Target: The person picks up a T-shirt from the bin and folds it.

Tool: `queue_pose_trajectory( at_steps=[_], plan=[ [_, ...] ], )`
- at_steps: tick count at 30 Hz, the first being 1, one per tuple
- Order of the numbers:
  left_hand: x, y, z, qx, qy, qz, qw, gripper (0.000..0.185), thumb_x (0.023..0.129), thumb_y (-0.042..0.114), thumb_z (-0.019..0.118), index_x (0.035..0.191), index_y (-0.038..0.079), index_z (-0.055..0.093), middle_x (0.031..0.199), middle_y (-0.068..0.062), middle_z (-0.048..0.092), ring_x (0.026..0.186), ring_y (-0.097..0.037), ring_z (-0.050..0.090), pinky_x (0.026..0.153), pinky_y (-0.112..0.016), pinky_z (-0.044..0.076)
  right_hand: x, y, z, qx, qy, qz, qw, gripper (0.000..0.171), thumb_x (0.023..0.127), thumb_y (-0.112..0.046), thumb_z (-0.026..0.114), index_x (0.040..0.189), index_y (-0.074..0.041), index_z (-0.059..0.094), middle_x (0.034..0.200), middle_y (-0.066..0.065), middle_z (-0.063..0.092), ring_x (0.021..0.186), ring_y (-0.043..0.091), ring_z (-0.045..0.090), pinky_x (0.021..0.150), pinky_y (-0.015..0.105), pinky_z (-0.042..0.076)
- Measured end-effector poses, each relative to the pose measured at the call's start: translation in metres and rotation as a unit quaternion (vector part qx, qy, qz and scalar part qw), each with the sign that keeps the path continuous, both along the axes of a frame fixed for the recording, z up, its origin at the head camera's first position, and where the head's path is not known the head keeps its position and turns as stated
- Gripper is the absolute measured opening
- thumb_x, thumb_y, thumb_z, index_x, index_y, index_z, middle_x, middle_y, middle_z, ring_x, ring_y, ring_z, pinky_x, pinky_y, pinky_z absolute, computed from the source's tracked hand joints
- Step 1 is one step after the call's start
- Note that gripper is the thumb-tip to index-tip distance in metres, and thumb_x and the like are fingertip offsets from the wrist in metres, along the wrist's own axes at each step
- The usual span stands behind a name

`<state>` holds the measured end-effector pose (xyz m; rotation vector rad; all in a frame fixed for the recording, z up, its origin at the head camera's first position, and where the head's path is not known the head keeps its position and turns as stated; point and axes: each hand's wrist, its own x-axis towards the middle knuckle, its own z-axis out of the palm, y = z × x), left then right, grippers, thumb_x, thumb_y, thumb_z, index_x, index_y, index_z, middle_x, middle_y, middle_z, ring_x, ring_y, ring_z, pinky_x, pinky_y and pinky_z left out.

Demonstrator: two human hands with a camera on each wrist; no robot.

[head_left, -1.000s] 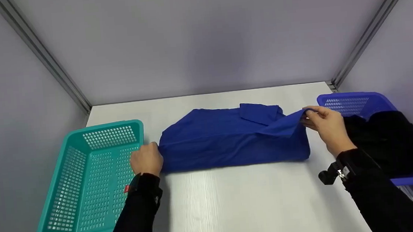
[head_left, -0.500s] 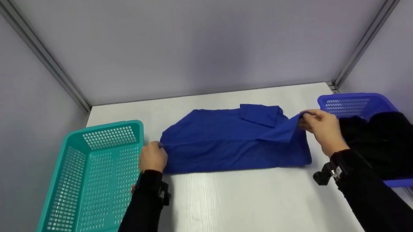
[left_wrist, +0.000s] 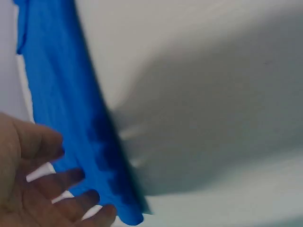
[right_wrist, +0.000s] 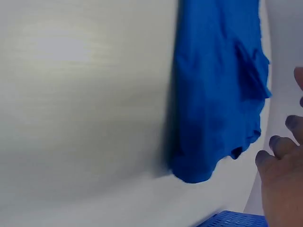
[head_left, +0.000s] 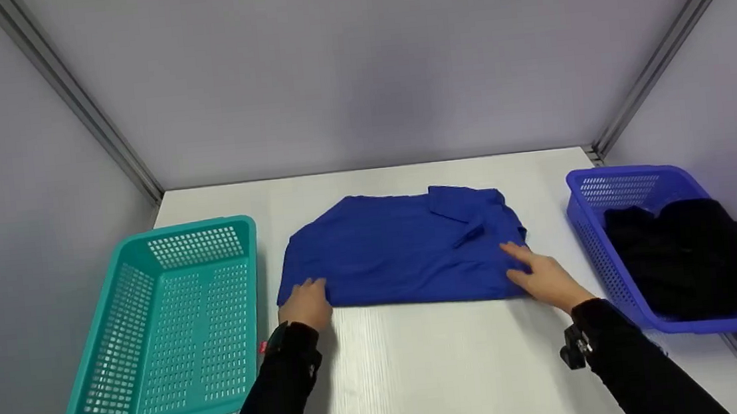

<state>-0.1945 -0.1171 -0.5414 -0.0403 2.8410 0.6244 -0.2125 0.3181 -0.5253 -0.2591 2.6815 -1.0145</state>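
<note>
A blue collared shirt (head_left: 392,251) lies folded on the white table, its collar (head_left: 465,202) at the back right. Over its front left corner is my left hand (head_left: 307,304); in the left wrist view the fingers (left_wrist: 71,177) are spread and relaxed, with nothing between them. My right hand (head_left: 545,278) is at the shirt's front right corner, fingers extended and holding nothing. In the right wrist view, those fingers (right_wrist: 279,146) stand apart from the cloth. A small fold (head_left: 469,233) sticks up below the collar.
To the left stands a teal plastic basket (head_left: 254,310) with nothing in it. A purple basket (head_left: 584,228) on the right holds black cloth (head_left: 686,259). White table surface (head_left: 423,369) shows in front of the shirt, and grey panels (head_left: 369,67) enclose the back and sides.
Both hands have let go of the shirt's edge and come nearer the front. The raised flap at the right now lies down, and the upper layer reaches the front fold.
</note>
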Motion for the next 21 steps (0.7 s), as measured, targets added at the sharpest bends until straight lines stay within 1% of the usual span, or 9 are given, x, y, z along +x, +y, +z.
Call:
queue_pose_trajectory(
  at_steps=[3, 6, 9, 11, 13, 16, 19, 20, 21],
  plan=[
    [0.008, 0.0, -0.011, -0.024, -0.024, -0.049, 0.9982, 0.052, 0.095, 0.003, 0.058, 0.147, 0.006, 0.054, 0.155, -0.025, 0.044, 0.142, -0.049, 0.039, 0.108, -0.066, 0.04, 0.013, -0.002, -0.02, 0.076, 0.026, 0.051, 0.995, 0.058, 0.099, -0.007, 0.056, 0.154, 0.001, 0.04, 0.158, 0.03, 0.035, 0.148, 0.056, 0.02, 0.117, 0.068, 0.019],
    [0.017, 0.001, -0.017, -0.052, -0.018, -0.072, 0.9959, 0.054, 0.096, 0.007, 0.059, 0.15, 0.008, 0.052, 0.157, -0.026, 0.04, 0.143, -0.05, 0.038, 0.11, -0.064, 0.038, 0.025, 0.001, -0.036, 0.133, 0.031, 0.091, 0.986, 0.061, 0.096, -0.004, 0.056, 0.154, 0.003, 0.039, 0.157, 0.032, 0.035, 0.145, 0.059, 0.022, 0.114, 0.072, 0.019],
    [0.026, 0.006, -0.007, -0.076, -0.006, -0.076, 0.9942, 0.05, 0.097, 0.011, 0.061, 0.146, 0.006, 0.055, 0.152, -0.026, 0.046, 0.136, -0.05, 0.046, 0.106, -0.063, 0.042, 0.034, 0.007, -0.046, 0.176, 0.05, 0.112, 0.977, 0.061, 0.095, -0.003, 0.058, 0.153, 0.004, 0.041, 0.158, 0.031, 0.035, 0.144, 0.058, 0.027, 0.113, 0.073, 0.021],
    [0.028, 0.009, 0.0, -0.085, -0.002, -0.075, 0.9936, 0.041, 0.096, 0.01, 0.061, 0.136, 0.004, 0.064, 0.14, -0.026, 0.057, 0.124, -0.048, 0.057, 0.099, -0.061, 0.048, 0.039, 0.009, -0.048, 0.203, 0.074, 0.117, 0.969, 0.056, 0.096, -0.003, 0.06, 0.149, 0.005, 0.046, 0.157, 0.028, 0.039, 0.143, 0.055, 0.032, 0.111, 0.074, 0.025],
    [0.029, 0.013, 0.008, -0.092, -0.003, -0.073, 0.993, 0.029, 0.095, 0.008, 0.063, 0.122, 0.001, 0.071, 0.124, -0.024, 0.066, 0.11, -0.044, 0.065, 0.09, -0.059, 0.054, 0.042, 0.01, -0.049, 0.224, 0.109, 0.108, 0.963, 0.048, 0.095, -0.003, 0.063, 0.142, 0.004, 0.055, 0.151, 0.024, 0.048, 0.14, 0.05, 0.041, 0.109, 0.075, 0.027],
    [0.025, 0.016, 0.008, -0.095, 0.007, -0.072, 0.9928, 0.015, 0.095, 0.005, 0.063, 0.102, 0.0, 0.076, 0.1, -0.019, 0.071, 0.09, -0.038, 0.07, 0.078, -0.055, 0.058, 0.043, 0.01, -0.05, 0.248, 0.16, 0.087, 0.952, 0.029, 0.093, -0.003, 0.067, 0.122, 0.001, 0.069, 0.129, 0.018, 0.064, 0.124, 0.042, 0.059, 0.105, 0.078, 0.028],
    [0.023, 0.014, 0.002, -0.083, 0.017, -0.075, 0.9936, 0.014, 0.095, 0.004, 0.062, 0.095, 0.0, 0.075, 0.094, -0.018, 0.072, 0.085, -0.037, 0.071, 0.076, -0.054, 0.058, 0.043, 0.008, -0.049, 0.275, 0.207, 0.071, 0.936, 0.008, 0.09, -0.005, 0.071, 0.097, -0.002, 0.072, 0.1, 0.013, 0.067, 0.099, 0.037, 0.069, 0.103, 0.077, 0.031],
    [0.023, 0.012, -0.002, -0.079, 0.021, -0.078, 0.9937, 0.014, 0.095, 0.004, 0.062, 0.096, 0.001, 0.075, 0.095, -0.019, 0.073, 0.086, -0.038, 0.071, 0.076, -0.055, 0.058, 0.042, 0.007, -0.049, 0.283, 0.217, 0.069, 0.932, 0.004, 0.089, -0.007, 0.071, 0.092, -0.004, 0.07, 0.093, 0.012, 0.066, 0.092, 0.036, 0.069, 0.102, 0.076, 0.033],
    [0.023, 0.011, -0.005, -0.075, 0.023, -0.081, 0.9936, 0.015, 0.095, 0.004, 0.061, 0.099, 0.001, 0.075, 0.097, -0.019, 0.073, 0.087, -0.038, 0.071, 0.077, -0.055, 0.058, 0.043, 0.007, -0.049, 0.291, 0.226, 0.068, 0.927, 0.005, 0.089, -0.008, 0.072, 0.088, -0.004, 0.068, 0.088, 0.012, 0.066, 0.086, 0.036, 0.069, 0.101, 0.074, 0.035]
  ],
)
